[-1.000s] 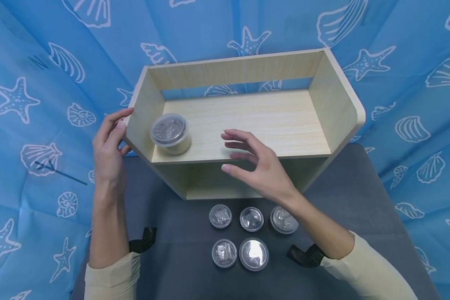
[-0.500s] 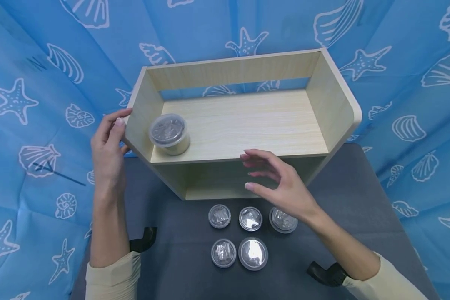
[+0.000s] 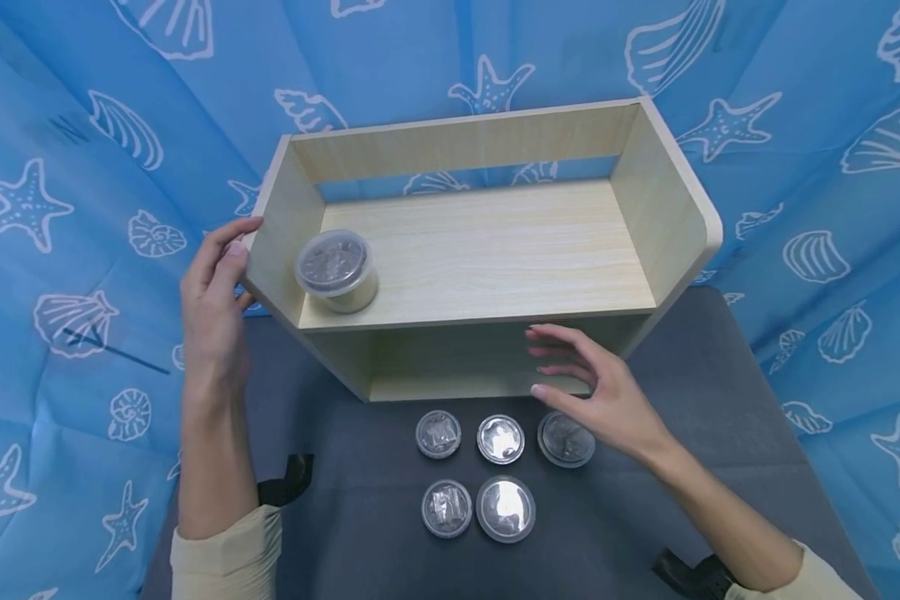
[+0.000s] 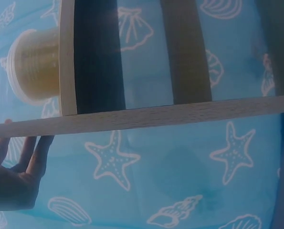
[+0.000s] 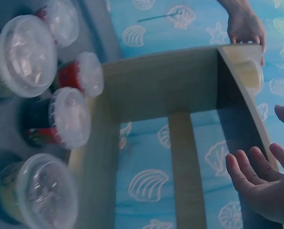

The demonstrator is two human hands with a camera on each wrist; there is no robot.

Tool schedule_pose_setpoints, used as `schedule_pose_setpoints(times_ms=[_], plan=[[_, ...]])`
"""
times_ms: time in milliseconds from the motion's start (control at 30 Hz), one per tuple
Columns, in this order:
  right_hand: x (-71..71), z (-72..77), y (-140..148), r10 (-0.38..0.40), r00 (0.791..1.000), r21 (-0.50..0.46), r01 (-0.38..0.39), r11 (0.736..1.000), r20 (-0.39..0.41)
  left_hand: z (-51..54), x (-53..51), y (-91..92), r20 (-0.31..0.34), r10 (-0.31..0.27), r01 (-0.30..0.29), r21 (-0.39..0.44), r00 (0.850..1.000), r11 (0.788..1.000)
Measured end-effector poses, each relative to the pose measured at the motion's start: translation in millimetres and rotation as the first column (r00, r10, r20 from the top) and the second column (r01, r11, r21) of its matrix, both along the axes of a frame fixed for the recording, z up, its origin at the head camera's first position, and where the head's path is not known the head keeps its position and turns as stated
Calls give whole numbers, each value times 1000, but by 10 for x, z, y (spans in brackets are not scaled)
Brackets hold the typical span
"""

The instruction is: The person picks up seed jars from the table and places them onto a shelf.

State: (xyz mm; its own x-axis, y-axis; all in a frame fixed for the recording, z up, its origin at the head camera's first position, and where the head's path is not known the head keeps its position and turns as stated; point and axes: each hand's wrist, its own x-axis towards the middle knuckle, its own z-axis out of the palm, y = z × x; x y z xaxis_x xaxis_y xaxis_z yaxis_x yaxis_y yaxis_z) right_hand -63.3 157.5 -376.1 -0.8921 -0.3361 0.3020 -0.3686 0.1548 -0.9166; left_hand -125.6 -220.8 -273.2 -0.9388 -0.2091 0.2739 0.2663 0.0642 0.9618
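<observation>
My left hand (image 3: 213,312) grips the front edge of the left side panel of a pale wooden two-tier shelf (image 3: 480,246). In the left wrist view, its fingers (image 4: 36,155) press the panel from outside. A clear-lidded round tub (image 3: 337,271) with yellowish contents stands on the upper tier, close to that panel. My right hand (image 3: 600,392) hovers in front of the lower tier's right part, fingers spread and bent slightly, holding nothing. Nearest below it is a lidded tub (image 3: 566,442), standing on the table and apart from the hand.
Several more lidded tubs, among them a small one (image 3: 438,434) and a wider one (image 3: 506,510), stand in two rows before the shelf on the dark grey tabletop (image 3: 375,533). A blue shell-patterned curtain (image 3: 570,50) hangs close behind the shelf.
My right hand has moved right and down, from over the upper tier to before the lower one. The left hand stays on the side panel, and the tubs have not moved.
</observation>
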Motion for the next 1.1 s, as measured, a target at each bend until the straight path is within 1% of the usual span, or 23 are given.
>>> schedule_pose_setpoints(times_ms=[100, 333, 567, 700, 833, 967, 1100], plan=[[27, -67, 69, -15, 1000, 2, 15, 1000, 12, 7, 5, 0, 6, 3, -3, -5, 1000, 1000], [72, -202, 195, -28, 1000, 22, 28, 999, -14, 5, 9, 8, 8, 27, -27, -16, 1000, 1000], [116, -360, 318, -50, 998, 79, 53, 995, -31, 10, 9, 18, -1, 59, -59, -28, 998, 998], [140, -498, 376, -61, 998, 106, 64, 992, -31, 7, 8, 22, -20, 57, -57, -4, 998, 998], [157, -662, 435, -72, 997, 113, 74, 991, -25, 2, 9, 27, -38, 49, -48, 18, 998, 999], [149, -814, 504, -68, 998, 93, 68, 993, -11, -10, 5, 36, -58, 48, -48, 9, 997, 999], [136, -931, 567, -66, 998, 86, 66, 994, -5, -25, -2, 43, -71, 55, -55, -5, 996, 998]])
